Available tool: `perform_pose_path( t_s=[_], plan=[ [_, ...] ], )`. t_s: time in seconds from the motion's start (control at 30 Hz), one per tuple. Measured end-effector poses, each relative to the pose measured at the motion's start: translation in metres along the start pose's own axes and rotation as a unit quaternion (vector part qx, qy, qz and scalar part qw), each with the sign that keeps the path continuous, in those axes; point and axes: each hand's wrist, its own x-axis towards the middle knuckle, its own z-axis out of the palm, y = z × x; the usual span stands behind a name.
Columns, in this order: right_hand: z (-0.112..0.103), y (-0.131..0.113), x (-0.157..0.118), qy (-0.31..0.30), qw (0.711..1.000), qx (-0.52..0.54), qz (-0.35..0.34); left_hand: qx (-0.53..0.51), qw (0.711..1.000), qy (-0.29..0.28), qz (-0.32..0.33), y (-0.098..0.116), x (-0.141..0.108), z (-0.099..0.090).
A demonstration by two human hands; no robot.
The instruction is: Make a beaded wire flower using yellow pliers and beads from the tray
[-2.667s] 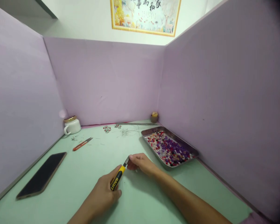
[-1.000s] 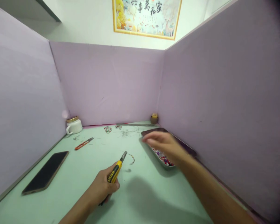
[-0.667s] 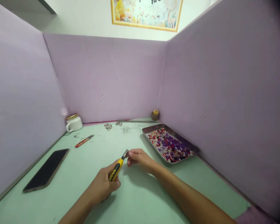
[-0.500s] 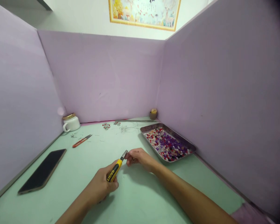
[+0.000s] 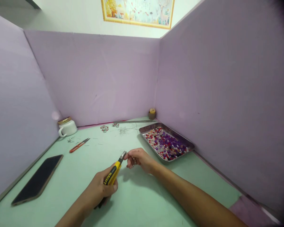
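Observation:
My left hand (image 5: 100,189) is closed round the yellow-and-black handles of a pair of pliers (image 5: 113,173). Their metal jaws point up and to the right. At the jaw tips are the pinched thumb and forefinger of my right hand (image 5: 138,159). Some small pale beads (image 5: 134,162) show among its curled lower fingers. Whatever lies between the jaws and the fingertips is too small to make out. Behind the right hand stands a metal tray (image 5: 165,160) of red, purple, black and pale beads (image 5: 168,143).
Red-handled thread snips (image 5: 79,145) and a dark phone (image 5: 38,179) lie to the left. A white lidded mug (image 5: 68,128) stands at the back left. Beaded rings (image 5: 104,128), loose wire pieces (image 5: 123,130) and a small yellow-topped jar (image 5: 152,113) are farther back. Lilac panels (image 5: 97,72) enclose the table.
The whole view has shifted slightly, so things appear a little farther left. The pliers have turned a little in my left hand, and both hands still meet at the jaw tips.

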Motion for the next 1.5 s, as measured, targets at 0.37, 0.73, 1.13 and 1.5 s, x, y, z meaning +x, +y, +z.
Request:
perform_pose_path(
  t_s=[0.37, 0.73, 1.13, 1.5],
  plan=[
    [-0.007, 0.005, 0.003, -0.023, 1.0, 0.004, 0.013, -0.008, 1.0, 0.01, -0.011, -0.009, 0.006, -0.001],
    [0.0, 0.018, 0.007, 0.082, 0.984, -0.135, -0.084, -0.055, 0.997, -0.013, -0.045, -0.005, 0.002, 0.0],
    [0.001, 0.022, 0.007, 0.106, 0.968, -0.201, -0.111, -0.047, 0.998, -0.015, -0.036, -0.006, 0.0, 0.002],
    [0.001, 0.029, 0.009, 0.116, 0.966, -0.204, -0.107, 0.085, 0.996, -0.008, -0.011, -0.009, 0.002, 0.001]
  ],
)
